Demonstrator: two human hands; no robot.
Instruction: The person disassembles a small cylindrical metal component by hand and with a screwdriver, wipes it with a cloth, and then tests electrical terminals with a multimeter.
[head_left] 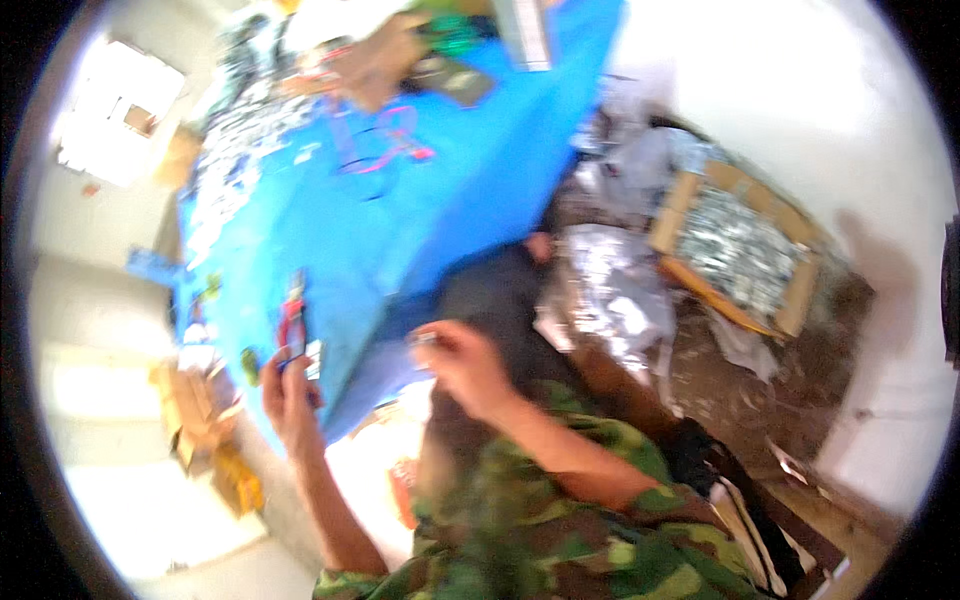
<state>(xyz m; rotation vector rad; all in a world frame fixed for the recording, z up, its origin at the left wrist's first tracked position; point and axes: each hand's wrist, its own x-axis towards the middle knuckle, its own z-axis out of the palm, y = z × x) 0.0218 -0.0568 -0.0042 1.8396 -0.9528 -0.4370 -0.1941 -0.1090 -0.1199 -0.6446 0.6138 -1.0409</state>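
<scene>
My left hand [287, 395] is closed around a pair of red-handled pliers [293, 322], its dark jaws pointing away from me over the blue-covered table [265, 235]. To the right, above my leg, my right hand [468, 368] has its fingers pinched together on a small shiny metal piece [424, 338]. Blur hides the exact shape of that piece. The two hands are apart, near the table's front edge.
Many small silvery pieces [235, 165] lie along the table's left side. Pink and dark cord loops [400, 150] and a cardboard piece [380, 60] are farther back. On the floor at right stand a cardboard box [680, 215] of metal parts and clear plastic bags [615, 290].
</scene>
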